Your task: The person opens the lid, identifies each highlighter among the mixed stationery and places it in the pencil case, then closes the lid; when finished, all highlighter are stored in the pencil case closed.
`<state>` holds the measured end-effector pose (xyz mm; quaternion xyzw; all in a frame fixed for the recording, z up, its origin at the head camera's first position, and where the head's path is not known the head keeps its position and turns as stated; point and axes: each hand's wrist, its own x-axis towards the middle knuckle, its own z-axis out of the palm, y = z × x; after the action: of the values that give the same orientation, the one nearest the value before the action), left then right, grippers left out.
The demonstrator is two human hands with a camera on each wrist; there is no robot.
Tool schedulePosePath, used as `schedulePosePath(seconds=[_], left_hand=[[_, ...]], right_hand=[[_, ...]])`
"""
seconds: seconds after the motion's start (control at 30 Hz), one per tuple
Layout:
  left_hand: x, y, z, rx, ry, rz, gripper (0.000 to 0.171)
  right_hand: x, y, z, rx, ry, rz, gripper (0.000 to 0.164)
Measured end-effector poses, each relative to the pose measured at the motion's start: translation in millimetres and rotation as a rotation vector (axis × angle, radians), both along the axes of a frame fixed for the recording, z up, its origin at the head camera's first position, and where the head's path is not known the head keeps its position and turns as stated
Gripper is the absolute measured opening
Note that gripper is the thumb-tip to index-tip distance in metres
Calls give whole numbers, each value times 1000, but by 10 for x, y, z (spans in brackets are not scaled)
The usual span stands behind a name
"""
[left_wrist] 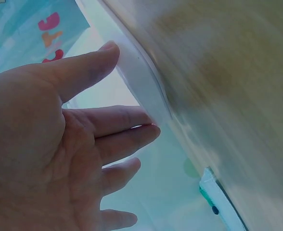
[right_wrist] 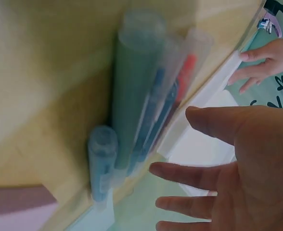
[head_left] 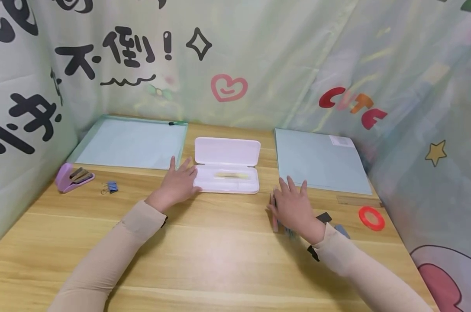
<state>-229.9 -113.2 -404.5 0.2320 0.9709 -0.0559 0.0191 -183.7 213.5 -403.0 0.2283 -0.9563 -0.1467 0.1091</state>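
Your left hand (head_left: 177,184) touches the left end of the open pale case (head_left: 227,152) at the middle of the head frame, its fingers extended and loose. Your right hand (head_left: 295,208), right of centre, is unclenched and grasps nothing; its fingers reach out just beside a green tube (right_wrist: 137,96) and blue pens (right_wrist: 160,120) (the right-wrist view, at centre, shows these best). A red ring (head_left: 361,218) lies farther right.

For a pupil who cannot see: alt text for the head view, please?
A person's left hand touches an open, pale pencil case on a wooden table, while their right hand partly covers some stationery to the case's right. Flat pale-blue items lie farther back; a red ring lies farther right.
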Motion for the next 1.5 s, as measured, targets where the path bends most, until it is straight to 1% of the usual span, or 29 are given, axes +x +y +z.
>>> schedulePosePath(seconds=[0.07, 0.17, 0.3, 0.47, 0.53, 0.67, 0.83, 0.9, 1.03, 1.1, 1.23, 1.37, 1.5], left_hand=[[-2, -8, 10, 2, 4, 0, 65], [-6, -18, 20, 4, 5, -1, 65], [-18, -19, 18, 10, 7, -3, 65], [-35, -13, 10, 16, 2, 1, 66], [-37, -12, 15, 17, 0, 1, 66], [-35, -14, 30, 15, 3, -1, 65], [-48, -15, 24, 18, 7, -1, 65], [-54, -13, 22, 20, 9, -1, 65], [-53, -12, 27, 17, 9, -1, 66], [-50, -15, 23, 18, 5, -1, 66], [-49, -23, 4, 17, -1, -3, 66], [-42, -31, -26, 17, 3, -2, 66], [-17, -35, -56, 21, 0, 1, 66]], right_hand=[[12, 1, -22, 0, 32, 16, 47], [26, -11, -39, 11, 45, 23, 50], [37, -29, -46, 39, 18, 14, 53], [46, -70, -60, 51, -25, 10, 50], [44, -85, -68, 44, -31, 1, 47], [28, -104, -81, 26, -13, -7, 42], [5, -132, -72, 3, -12, -26, 41], [-11, -147, -53, -15, 3, -28, 41], [-83, -183, 1, -62, 82, 24, 34], [-138, -206, 30, -83, 133, 66, 29], [-271, -276, 76, -125, 198, 143, 22], [-416, -380, 92, -125, 230, 201, 20], [-548, -518, 55, -151, 217, 266, 18]])
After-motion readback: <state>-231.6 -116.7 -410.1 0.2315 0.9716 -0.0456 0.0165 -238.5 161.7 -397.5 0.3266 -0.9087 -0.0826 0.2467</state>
